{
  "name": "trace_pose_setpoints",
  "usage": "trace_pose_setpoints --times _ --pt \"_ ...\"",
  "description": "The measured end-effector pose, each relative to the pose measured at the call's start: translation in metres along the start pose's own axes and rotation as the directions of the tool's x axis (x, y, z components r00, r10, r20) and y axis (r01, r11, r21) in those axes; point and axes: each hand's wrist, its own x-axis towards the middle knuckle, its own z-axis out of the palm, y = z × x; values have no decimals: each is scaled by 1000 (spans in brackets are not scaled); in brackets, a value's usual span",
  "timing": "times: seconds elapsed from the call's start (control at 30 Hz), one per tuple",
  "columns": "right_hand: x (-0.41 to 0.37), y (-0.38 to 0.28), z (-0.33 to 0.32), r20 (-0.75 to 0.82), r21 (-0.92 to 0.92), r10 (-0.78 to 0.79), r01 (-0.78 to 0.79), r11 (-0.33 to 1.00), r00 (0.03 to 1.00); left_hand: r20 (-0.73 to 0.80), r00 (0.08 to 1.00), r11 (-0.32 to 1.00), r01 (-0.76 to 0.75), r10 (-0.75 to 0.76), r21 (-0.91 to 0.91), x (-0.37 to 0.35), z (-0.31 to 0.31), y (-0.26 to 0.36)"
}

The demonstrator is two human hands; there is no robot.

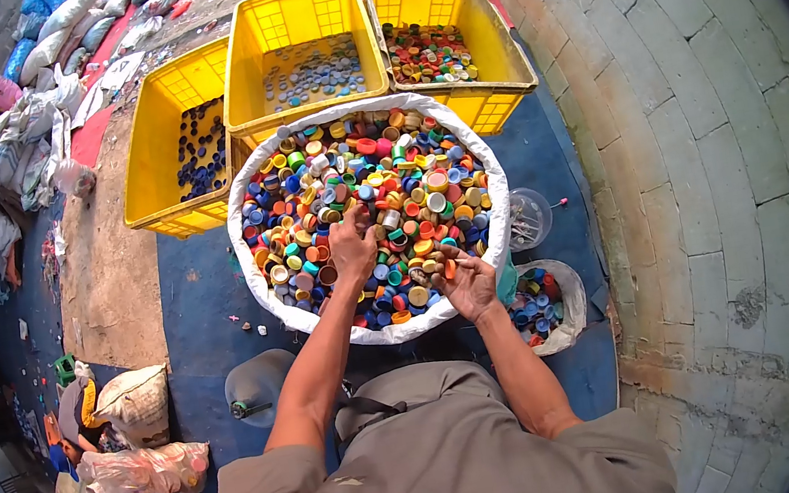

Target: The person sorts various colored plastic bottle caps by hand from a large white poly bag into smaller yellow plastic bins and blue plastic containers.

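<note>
A wide white sack point(498, 194) with a rolled rim stands in front of me, full of plastic bottle caps point(307, 198) in many colours. Over the middle of the heap is my left hand point(353, 249), its fingers stretched forward among the caps and the thumb apart. My right hand point(471, 288) is at the near right part of the heap, palm turned up and fingers curled round an orange bottle cap point(450, 268). Dark dirt marks the fingertips of both hands.
Beyond the sack stand three yellow crates: the left crate point(140, 186) with dark blue caps, the middle crate point(236, 87) with pale blue ones, the right crate point(509, 54) with mixed ones. A smaller sack point(571, 297) of caps and a clear tub point(530, 217) sit right, near a block wall point(694, 154).
</note>
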Motion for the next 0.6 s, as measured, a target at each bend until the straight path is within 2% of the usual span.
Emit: trace_pose_setpoints --times 0.07,0.27,0.53,0.6 --pt "-9 2 -12 -13 -22 -6 6 1000 1000 10 996 991 -86 86 104 12 13 -10" --pt "-28 7 -27 -96 -28 -18 16 999 995 42 961 932 -274 272 237 30 28 -8" --pt "-38 8 -27 -169 -40 -28 21 999 985 41 958 927 -287 286 243 41 40 -10" --pt "-37 7 -26 -193 -114 -35 13 993 981 75 962 928 -274 263 251 42 36 -8"
